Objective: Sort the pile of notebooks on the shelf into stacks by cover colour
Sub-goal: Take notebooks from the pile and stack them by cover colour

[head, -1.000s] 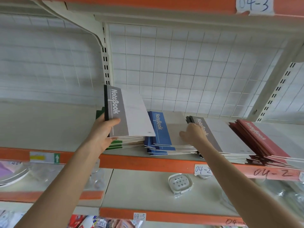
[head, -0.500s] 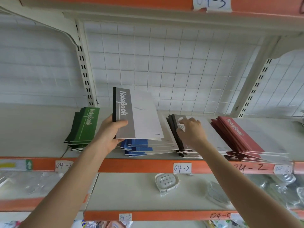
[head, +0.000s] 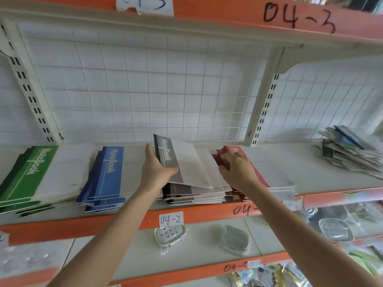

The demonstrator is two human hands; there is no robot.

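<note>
Far left on the shelf [head: 310, 172], green stack [head: 41, 172], blue stack [head: 107, 175] just beside. Left hand [head: 154, 172] clamped on grey notebook [head: 186, 162] — thumb over cover, tilted above grey stack [head: 196, 195]. Right hand [head: 238, 170], fingers bent against red stack [head: 269, 175] — gripping or only touching, cannot tell. Far right, unsorted pile [head: 350, 150].

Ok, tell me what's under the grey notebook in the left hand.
Under the grey notebook, gripped by the left hand, lies the grey stack. Only its front edges and right margin show; notebook and hand cover the rest.
</note>
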